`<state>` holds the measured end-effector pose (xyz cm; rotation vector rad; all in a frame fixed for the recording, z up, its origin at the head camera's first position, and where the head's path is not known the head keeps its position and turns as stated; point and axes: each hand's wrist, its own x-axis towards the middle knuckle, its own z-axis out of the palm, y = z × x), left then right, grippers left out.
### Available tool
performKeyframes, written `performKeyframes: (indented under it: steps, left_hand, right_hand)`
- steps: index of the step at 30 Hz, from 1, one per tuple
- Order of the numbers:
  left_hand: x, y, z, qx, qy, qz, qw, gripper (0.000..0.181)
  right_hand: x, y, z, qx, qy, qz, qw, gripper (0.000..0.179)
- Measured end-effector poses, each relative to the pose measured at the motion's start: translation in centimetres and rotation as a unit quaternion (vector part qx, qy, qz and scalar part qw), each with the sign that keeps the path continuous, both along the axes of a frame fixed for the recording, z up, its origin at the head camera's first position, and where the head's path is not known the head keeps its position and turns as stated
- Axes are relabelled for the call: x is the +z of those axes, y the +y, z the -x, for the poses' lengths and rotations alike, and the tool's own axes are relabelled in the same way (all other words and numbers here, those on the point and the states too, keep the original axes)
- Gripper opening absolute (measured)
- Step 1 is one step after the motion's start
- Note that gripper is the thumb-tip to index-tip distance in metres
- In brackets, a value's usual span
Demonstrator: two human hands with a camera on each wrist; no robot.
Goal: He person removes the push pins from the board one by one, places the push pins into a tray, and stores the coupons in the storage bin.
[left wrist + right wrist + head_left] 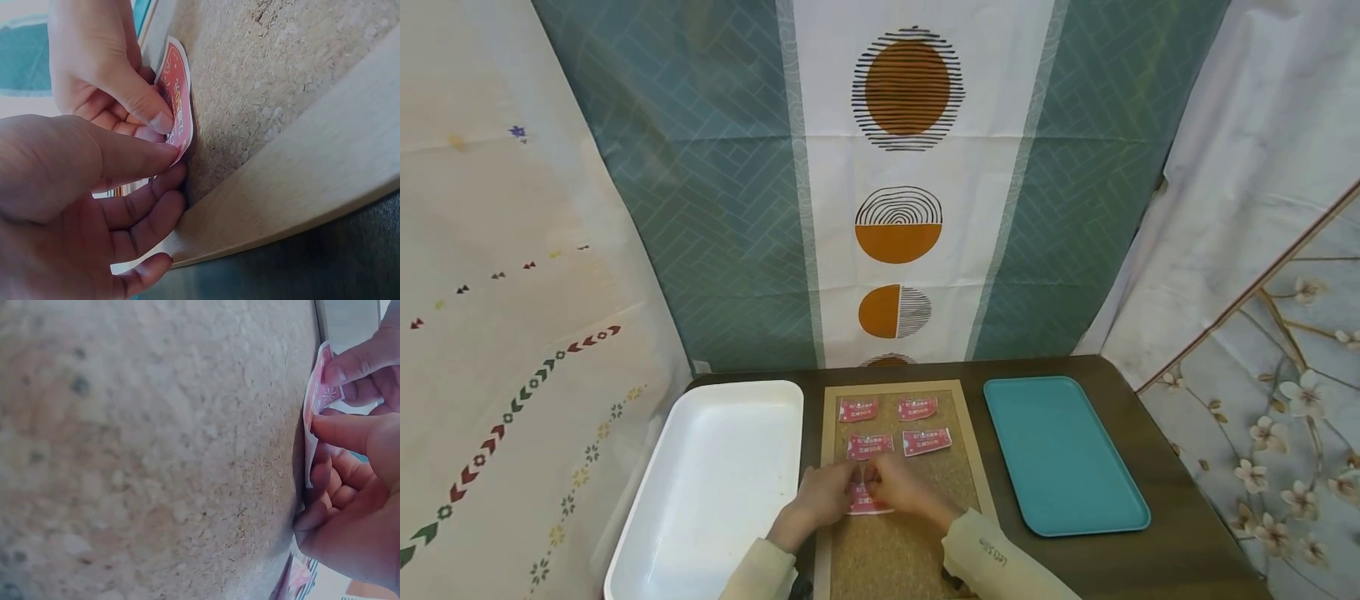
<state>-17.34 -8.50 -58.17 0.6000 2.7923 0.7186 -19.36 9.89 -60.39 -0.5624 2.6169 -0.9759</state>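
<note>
A small red-and-pink coupon [865, 502] with white print lies at the cork board [880, 567], beneath both hands. My left hand [829, 493] pinches its left part, thumb on the printed face, fingers curled behind. Beside it, my right hand [906, 485] pinches the same coupon, as the left wrist view shows with the coupon [177, 94] bowed and partly lifted from the cork. In the right wrist view the coupon [315, 394] appears edge-on. Above the hands, similar coupons sit on the board in two rows, including one at the upper left [858, 410] and one at the middle right [927, 442].
The board's pale wooden frame [981, 483] borders the cork. To its left stands a white tray [722, 467], to its right a teal tray [1063, 458]. Everything rests on a dark table [1187, 542], with patterned cloths hanging behind and at both sides.
</note>
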Motion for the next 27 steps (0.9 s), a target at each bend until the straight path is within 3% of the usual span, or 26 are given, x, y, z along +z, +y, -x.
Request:
performKeyframes:
  steps: [15, 27]
  left_hand:
    - [-0.12, -0.03, -0.36, 0.008, -0.002, -0.005, 1.0, 0.013]
    - [-0.23, 0.03, -0.41, 0.013, 0.001, -0.002, 0.9999, 0.013]
  right_hand:
    - [0.34, -0.1, -0.27, -0.013, -0.03, -0.004, 0.9995, 0.012]
    - [-0.05, -0.15, -0.37, -0.016, -0.02, -0.001, 0.9997, 0.014]
